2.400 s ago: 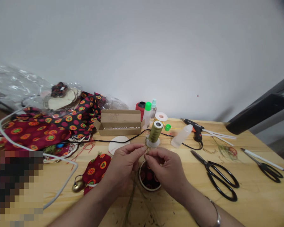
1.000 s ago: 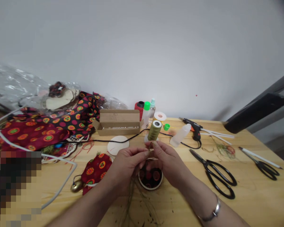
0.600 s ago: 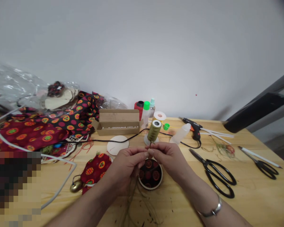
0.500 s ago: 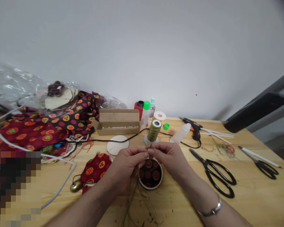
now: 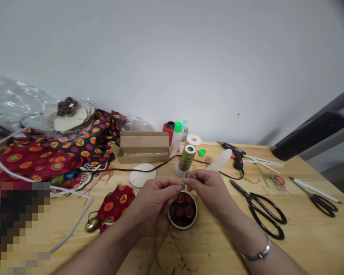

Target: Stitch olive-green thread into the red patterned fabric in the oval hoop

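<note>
Above a round, black patterned fabric piece with a pale rim (image 5: 183, 219), both sets of fingertips meet. My left hand (image 5: 159, 194) is closed in a pinch on thin thread, and loose olive threads (image 5: 172, 248) trail below it onto the table. Thumb and forefinger of my right hand (image 5: 208, 187) pinch the same thread, with a small dark loop at the fingertips; the exact knot or end is too small to tell. Just behind the hands stands a spool of olive thread (image 5: 187, 158).
Large black-handled scissors (image 5: 260, 212) lie at the right, with a glue gun (image 5: 235, 152) behind and a glue bottle (image 5: 220, 160) nearer. To the left are a red patterned piece (image 5: 116, 204) with a brass bell (image 5: 92, 225), a white disc (image 5: 142, 175) and a cardboard box (image 5: 145, 154).
My right hand's fingertips have drawn slightly right and up from the left ones, and a small loop shows there. My left hand stays almost in place.
</note>
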The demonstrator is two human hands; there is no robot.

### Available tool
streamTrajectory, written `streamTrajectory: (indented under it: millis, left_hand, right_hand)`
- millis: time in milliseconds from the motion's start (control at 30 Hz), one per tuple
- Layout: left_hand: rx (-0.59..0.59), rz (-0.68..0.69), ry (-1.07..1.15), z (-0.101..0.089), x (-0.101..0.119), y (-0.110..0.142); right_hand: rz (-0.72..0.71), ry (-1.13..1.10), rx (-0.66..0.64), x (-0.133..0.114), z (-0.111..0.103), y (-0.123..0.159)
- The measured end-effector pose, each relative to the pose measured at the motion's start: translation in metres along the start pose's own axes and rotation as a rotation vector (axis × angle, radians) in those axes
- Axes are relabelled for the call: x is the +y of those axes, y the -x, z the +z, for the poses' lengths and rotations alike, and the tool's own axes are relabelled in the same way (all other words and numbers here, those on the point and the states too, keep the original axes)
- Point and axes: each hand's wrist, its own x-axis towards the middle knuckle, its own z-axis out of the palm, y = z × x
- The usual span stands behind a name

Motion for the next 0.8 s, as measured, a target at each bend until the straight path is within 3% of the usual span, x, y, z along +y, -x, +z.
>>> streamTrajectory:
  millis: [500, 800]
  left_hand:
    - [-0.100, 0.012, 0.069, 0.0005, 0.0025, -0.0007]
    - [-0.053, 0.045, 0.027, 0.0019, 0.0051, 0.0008]
  right_hand:
    - [-0.033, 0.017, -0.023, 0.0002, -0.0012, 0.0017]
    - [0.000, -0.074, -0.043, -0.0013, 0.0014, 0.0024]
